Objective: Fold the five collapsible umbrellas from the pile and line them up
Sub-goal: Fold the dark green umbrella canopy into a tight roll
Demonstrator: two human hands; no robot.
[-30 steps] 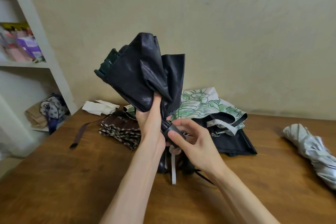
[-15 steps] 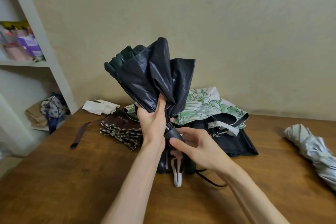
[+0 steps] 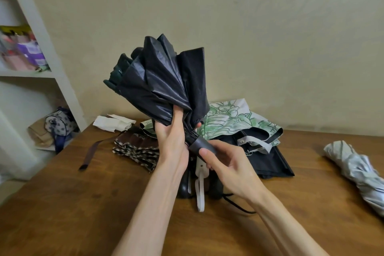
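You are holding the black umbrella (image 3: 162,89) tilted up at mid-frame, above the worktop (image 3: 83,203), with its pleats fanning toward the upper left. Your left hand (image 3: 172,139) is clenching the gathered fabric near its base, likely so the pleats are not springing loose. The fingers (image 3: 205,153) of your right hand (image 3: 230,168) are pinching the grey band (image 3: 200,143) just below, probably to cinch it. The pile (image 3: 259,151) is lying behind, and a rolled silver umbrella (image 3: 357,170) is resting at the right edge.

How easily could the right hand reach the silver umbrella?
Probably yes: only bare table separates the right hand from the silver umbrella, but it grips the black umbrella by its handle and must let go first.
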